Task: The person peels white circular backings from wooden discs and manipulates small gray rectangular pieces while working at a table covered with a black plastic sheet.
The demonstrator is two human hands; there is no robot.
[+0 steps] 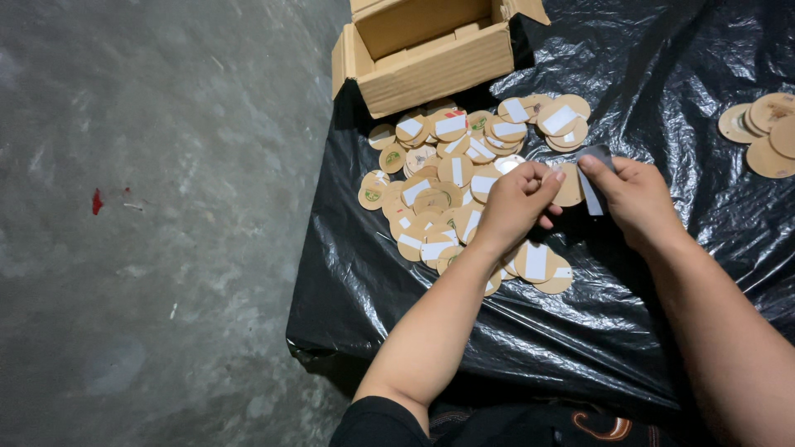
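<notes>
Pinched between the fingertips of the left hand [515, 203] and the right hand [633, 199] is one round cardboard disc [570, 186], held just above the black plastic sheet [580, 323]. A pile of similar discs [451, 178] is spread on this sheet under the left hand, and an open cardboard box [431, 54] is placed at the sheet's far edge.

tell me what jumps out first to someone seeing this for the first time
A heap of round tan discs with white strips lies across a black plastic sheet spread on the grey floor. Over it, the left hand and right hand meet on one disc and a small dark-and-white strip. An open cardboard box stands at the sheet's far edge, and a smaller stack of discs lies far right.
</notes>
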